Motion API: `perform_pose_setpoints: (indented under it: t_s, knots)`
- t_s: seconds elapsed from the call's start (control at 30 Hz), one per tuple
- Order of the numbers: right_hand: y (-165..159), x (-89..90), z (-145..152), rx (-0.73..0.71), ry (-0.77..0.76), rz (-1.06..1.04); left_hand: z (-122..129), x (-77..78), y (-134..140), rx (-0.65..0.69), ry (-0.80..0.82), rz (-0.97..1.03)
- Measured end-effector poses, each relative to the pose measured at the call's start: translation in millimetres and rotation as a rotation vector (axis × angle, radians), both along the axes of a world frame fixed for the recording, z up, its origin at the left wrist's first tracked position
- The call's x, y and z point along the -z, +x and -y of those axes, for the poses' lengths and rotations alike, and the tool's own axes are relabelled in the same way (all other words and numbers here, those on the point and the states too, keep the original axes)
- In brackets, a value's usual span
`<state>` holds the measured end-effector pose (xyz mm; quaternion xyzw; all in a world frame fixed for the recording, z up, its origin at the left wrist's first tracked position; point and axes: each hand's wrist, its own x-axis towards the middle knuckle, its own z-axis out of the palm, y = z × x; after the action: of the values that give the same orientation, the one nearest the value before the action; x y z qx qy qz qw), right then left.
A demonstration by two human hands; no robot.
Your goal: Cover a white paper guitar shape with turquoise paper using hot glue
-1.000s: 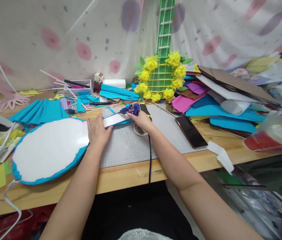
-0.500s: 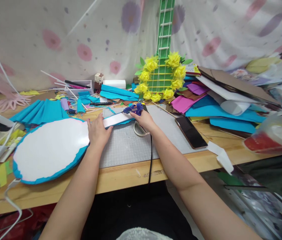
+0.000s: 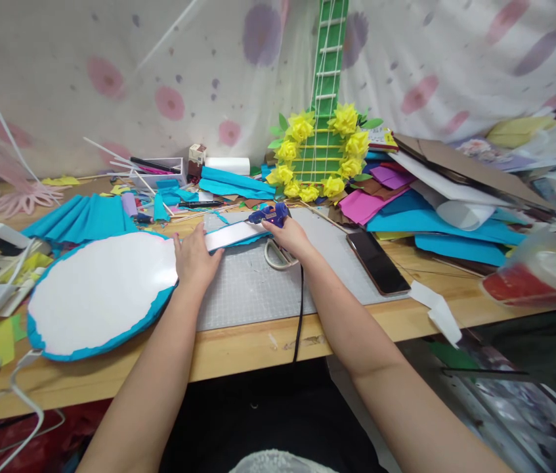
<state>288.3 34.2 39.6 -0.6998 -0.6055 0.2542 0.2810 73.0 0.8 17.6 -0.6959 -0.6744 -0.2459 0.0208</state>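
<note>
A paper guitar lies across the table, with a white oval body (image 3: 105,292) edged in blue paper and a narrow white neck (image 3: 231,236) pointing right. My left hand (image 3: 195,261) is wrapped over the joint between body and neck, its thumb along the near edge of the neck. In my right hand (image 3: 290,235) is a blue hot glue gun (image 3: 270,215), its nozzle pointing left over the far part of the neck. A black cord (image 3: 300,315) runs down from below that hand. Scissors (image 3: 278,256) lie just beneath my right wrist, partly hidden.
Under the neck is a grey cutting mat (image 3: 243,295), with a phone (image 3: 377,263) on its right. A green guitar with yellow flowers (image 3: 324,148) stands behind. Stacked coloured paper (image 3: 400,203) and a plastic cup (image 3: 543,276) are at right, blue crepe paper (image 3: 81,220) at left.
The whole view has shifted slightly. My right hand and the glue gun have moved a touch to the right along the neck; my left hand keeps its place on the guitar.
</note>
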Motion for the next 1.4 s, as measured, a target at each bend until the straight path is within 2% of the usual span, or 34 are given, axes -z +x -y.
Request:
perform_pose_setpoints:
  t_s: [0.57,0.73,0.9,1.13,1.4]
  knots:
    - [0.7,-2.1,4.9,0.025,0.049,0.143,0.5,0.2,-0.5,0.005,-0.007,-0.003]
    - [12.2,-2.2,2.5,0.068,0.119,-0.059,0.7,0.1,-0.7,0.006,-0.003,-0.004]
    - [25.0,-2.0,0.9,0.024,0.086,-0.259,0.6,0.9,-1.5,0.015,0.001,-0.007]
    - [13.3,2.3,2.6,0.006,0.061,-0.047,0.7,0.5,-1.1,0.011,-0.007,-0.008]
    - [2.7,3.5,4.5,-0.002,0.058,0.044,0.5,-0.6,-0.7,0.012,-0.009,-0.014]
